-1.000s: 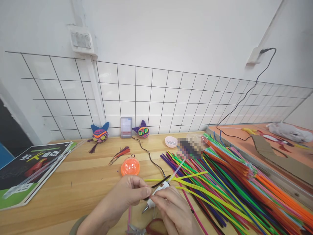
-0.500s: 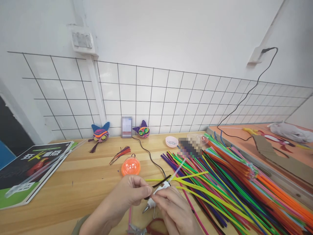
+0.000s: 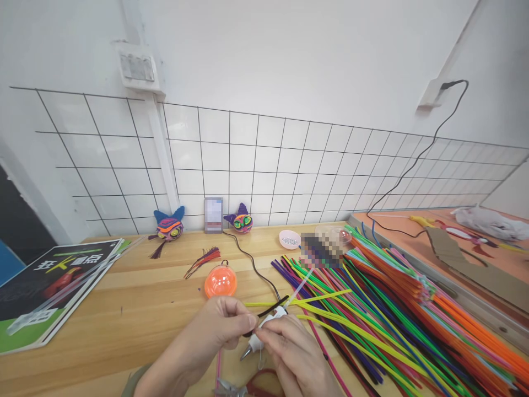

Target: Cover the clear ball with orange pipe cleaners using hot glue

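Note:
Low in the middle of the view, my left hand (image 3: 221, 331) pinches a short dark pipe cleaner (image 3: 249, 333) between thumb and forefinger. My right hand (image 3: 295, 353) has its fingertips pressed together at the same piece, touching or nearly touching the left thumb. Most of the piece is hidden by my fingers. Just beyond and partly beneath my hands lies a white glue gun (image 3: 257, 343), its metal tip pointing toward me and a glue stick running out behind. A black pipe cleaner length (image 3: 273, 306) shows behind it. Pliers or cutters (image 3: 231, 387) with a red handle lie below, partly covered.
An orange ball (image 3: 220, 281) sits beyond my left hand. Bundles of coloured pipe cleaners (image 3: 372, 309) cover the right side. Two cat-like figures (image 3: 169, 227) and a phone (image 3: 214, 215) stand at the wall. A bead dish (image 3: 290, 240) and a magazine (image 3: 61, 286) lie farther out.
The view has shifted very slightly. Both hands keep the same pinch in almost the same place.

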The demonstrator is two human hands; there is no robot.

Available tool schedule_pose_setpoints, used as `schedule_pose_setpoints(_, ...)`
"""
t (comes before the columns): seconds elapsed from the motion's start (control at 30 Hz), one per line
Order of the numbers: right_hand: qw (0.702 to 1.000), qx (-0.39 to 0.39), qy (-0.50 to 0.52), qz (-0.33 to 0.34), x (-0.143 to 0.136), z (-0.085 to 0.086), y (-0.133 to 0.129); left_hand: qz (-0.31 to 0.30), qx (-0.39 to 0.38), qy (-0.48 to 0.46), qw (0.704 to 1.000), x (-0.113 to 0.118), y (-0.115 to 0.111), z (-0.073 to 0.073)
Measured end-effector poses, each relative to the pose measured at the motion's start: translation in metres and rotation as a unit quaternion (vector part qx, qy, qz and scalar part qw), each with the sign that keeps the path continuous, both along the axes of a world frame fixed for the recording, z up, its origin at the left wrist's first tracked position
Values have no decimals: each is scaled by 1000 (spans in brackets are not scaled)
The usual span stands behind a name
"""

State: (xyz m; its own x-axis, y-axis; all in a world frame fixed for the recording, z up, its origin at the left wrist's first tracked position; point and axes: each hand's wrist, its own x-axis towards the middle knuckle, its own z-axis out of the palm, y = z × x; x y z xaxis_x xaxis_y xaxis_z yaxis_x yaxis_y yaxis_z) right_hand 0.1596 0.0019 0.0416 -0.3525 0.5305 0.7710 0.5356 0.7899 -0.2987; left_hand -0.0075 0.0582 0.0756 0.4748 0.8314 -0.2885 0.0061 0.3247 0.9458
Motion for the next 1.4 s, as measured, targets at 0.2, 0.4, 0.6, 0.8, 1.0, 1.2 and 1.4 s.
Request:
schedule_pose_setpoints(0.2,1000,6,5,2,1,1,0,3,-18,-13,1000,0,-1,1)
schedule_pose_setpoints(0.4,1000,-15,-3,5,2,-2,0,6,-12,-9,1000,0,-1,0)
schedule_pose_setpoints(0.6,1000,-17,-3,17,2,-3,0,8,-15,-17,1000,1,-1,0)
schedule_pose_setpoints(0.8,1000,-9,1,25,3,-2,1,12,-10,-14,1000,1,-1,-2)
schedule_pose_setpoints(1.0,1000,-2,-7,15,3,-2,1,15,-12,-13,1000,2,0,-1)
schedule_pose_setpoints(1.2,1000,4,-9,12,2,-1,0,15,-16,-15,1000,3,0,0)
schedule_pose_setpoints(1.4,1000,5,-3,15,2,-2,1,17,-19,-15,1000,2,-1,-1)
